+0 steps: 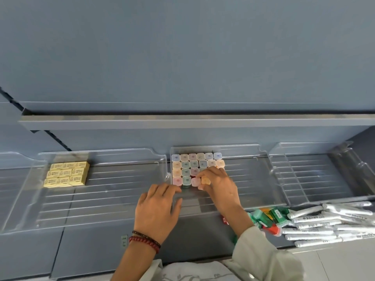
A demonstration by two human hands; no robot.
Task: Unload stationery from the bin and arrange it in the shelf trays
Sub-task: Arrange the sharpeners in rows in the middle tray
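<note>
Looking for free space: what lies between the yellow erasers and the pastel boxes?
Head view: only the left tray's bare floor and the trays' adjoining walls.

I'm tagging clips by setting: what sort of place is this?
Probably a stationery shop's display shelving. Clear trays sit on a blue-grey shelf: one holds stacked yellow erasers, another rows of pastel-capped boxes, one pinched by the right hand. Wrapped white pens lie in front.

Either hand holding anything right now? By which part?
Right hand pinches a small orange-capped translucent box by its cap end, in the clear plastic middle tray. Left hand lies flat, holding nothing.
</note>
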